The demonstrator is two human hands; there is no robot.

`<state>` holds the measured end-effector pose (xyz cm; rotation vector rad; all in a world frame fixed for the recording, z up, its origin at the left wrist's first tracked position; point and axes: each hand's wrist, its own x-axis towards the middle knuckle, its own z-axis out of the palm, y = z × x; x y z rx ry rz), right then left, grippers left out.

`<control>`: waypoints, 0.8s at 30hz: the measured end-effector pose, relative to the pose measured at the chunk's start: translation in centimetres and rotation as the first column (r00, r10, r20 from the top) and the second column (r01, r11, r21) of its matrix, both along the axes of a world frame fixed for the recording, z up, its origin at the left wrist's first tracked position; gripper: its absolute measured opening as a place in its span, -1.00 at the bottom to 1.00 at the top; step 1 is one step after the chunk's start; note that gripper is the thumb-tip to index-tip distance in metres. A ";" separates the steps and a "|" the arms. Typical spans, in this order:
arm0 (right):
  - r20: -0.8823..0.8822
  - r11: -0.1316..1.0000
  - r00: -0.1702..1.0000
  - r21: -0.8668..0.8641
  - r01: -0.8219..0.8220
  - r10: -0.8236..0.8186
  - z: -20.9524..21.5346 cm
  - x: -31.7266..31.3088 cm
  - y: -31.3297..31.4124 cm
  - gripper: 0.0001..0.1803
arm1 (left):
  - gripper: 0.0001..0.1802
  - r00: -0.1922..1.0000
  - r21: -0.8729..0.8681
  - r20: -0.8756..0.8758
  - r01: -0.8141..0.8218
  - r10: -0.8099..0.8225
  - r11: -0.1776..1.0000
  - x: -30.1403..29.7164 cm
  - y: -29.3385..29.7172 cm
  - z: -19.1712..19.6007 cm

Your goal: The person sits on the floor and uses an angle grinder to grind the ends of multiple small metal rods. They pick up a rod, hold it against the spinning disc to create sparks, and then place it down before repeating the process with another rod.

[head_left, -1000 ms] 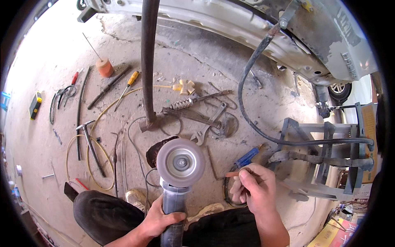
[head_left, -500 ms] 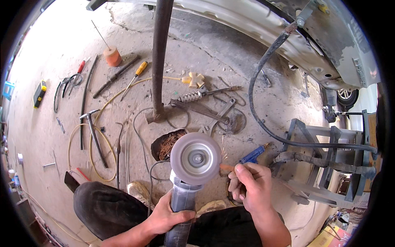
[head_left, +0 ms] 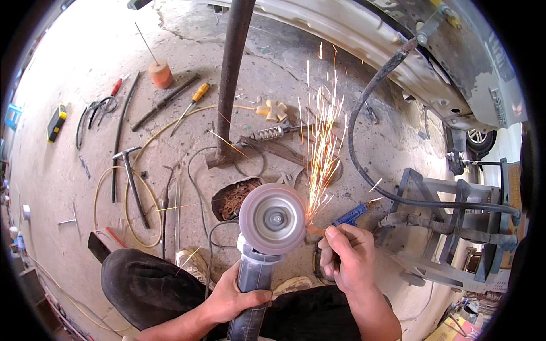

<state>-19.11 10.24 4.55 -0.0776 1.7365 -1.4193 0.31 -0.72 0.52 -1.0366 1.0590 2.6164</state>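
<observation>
My left hand [head_left: 233, 295] grips the dark body of an angle grinder [head_left: 257, 278], whose round grey disc [head_left: 272, 219] faces up at me. My right hand [head_left: 348, 257] pinches a small metal piece [head_left: 316, 230] against the disc's right edge. A fan of orange sparks [head_left: 323, 142] shoots up and away from that contact point. A blue-handled tool [head_left: 350, 216] lies just beyond my right fingers. The grinder's cable loops on the floor behind the disc.
A rusty upright pole [head_left: 230, 79] stands ahead. Hammer [head_left: 132, 179], screwdrivers [head_left: 194, 96], pliers, a coil spring [head_left: 267, 133] and a tin of rusty parts [head_left: 233, 196] litter the concrete. A black hose [head_left: 369, 142] runs to a grey metal stand [head_left: 449, 227]; a car body [head_left: 455, 51] is upper right.
The disc and my right hand have come together; the metal piece now touches the spinning disc and sparks fly, where before there were none.
</observation>
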 end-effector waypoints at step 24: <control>-0.019 0.999 0.999 0.011 -0.033 0.033 0.1 0.4 0.0 -0.69 | -0.41 1.000 0.024 0.003 0.001 -0.001 1.000 0.2 0.1 0.1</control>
